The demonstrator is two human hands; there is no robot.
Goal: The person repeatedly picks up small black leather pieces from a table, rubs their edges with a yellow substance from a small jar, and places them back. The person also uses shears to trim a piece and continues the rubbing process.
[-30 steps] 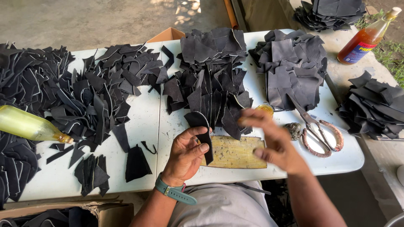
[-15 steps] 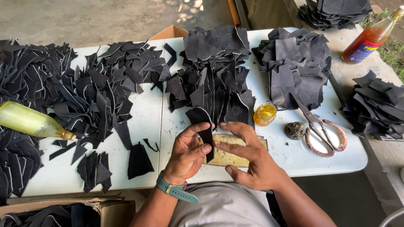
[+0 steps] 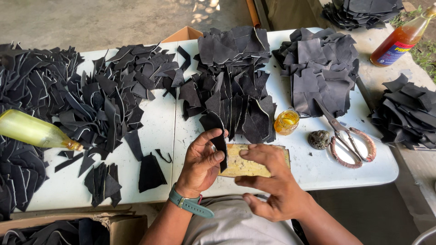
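Observation:
My left hand [image 3: 203, 159] grips a narrow black leather piece [image 3: 218, 137] and holds it upright at the left end of a yellowish glue-stained board [image 3: 243, 165] on the white table [image 3: 163, 131]. My right hand [image 3: 267, 178] lies over the board's right half, fingers stretched toward the leather piece, nothing gripped in it. A teal watch sits on my left wrist. A small jar of yellow glue [image 3: 286, 122] stands just beyond the board.
Heaps of black leather cutouts [image 3: 231, 86] cover the table's back and left. A yellow bottle [image 3: 32, 130] lies at the left. Scissors with wrapped handles [image 3: 347, 138] and a dark stone [image 3: 319, 139] are at the right. An orange bottle [image 3: 402, 38] stands far right.
My right hand came back from the right side of the table, near the jar, and settled on the board. The left hand kept hold of the leather piece.

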